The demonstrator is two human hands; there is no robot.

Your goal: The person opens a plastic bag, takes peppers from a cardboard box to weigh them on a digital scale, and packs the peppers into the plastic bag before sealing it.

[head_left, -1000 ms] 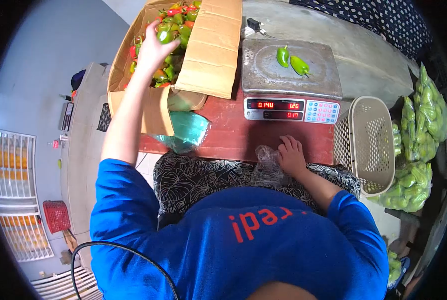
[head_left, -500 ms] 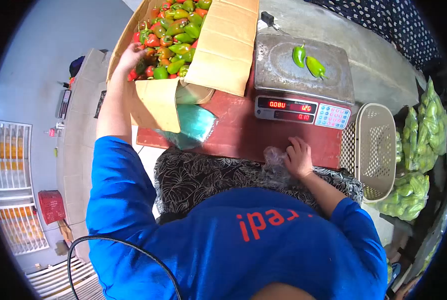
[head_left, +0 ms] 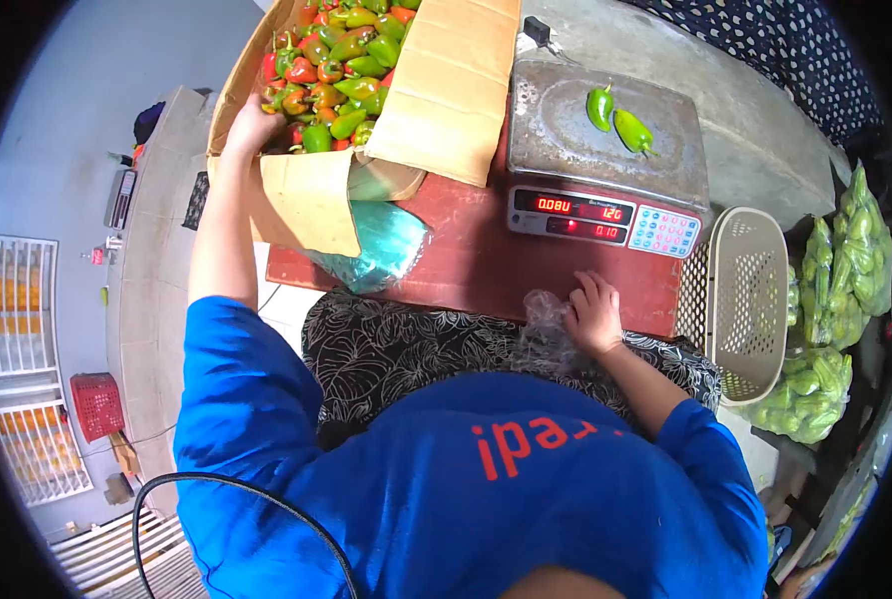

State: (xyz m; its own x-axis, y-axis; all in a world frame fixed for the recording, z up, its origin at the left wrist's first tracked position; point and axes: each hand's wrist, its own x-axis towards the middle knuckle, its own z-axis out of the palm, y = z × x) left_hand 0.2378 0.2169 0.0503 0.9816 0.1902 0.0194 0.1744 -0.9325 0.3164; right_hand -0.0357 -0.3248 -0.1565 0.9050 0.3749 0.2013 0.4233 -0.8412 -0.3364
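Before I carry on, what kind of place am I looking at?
Most likely a small produce shop or packing room: there is a scale with its display lit, a cardboard box of red and green peppers, and clear bags of green produce at the right.

1 red basket (head_left: 97, 407) is near a white barred frame (head_left: 21, 390).

Box (head_left: 444, 85) of peppers (head_left: 351, 75) stands left of scale (head_left: 586, 165), basket (head_left: 750, 309) right.

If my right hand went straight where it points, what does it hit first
Your right hand would likely meet the scale's front panel first, across the red surface, though the hand's height is unclear.
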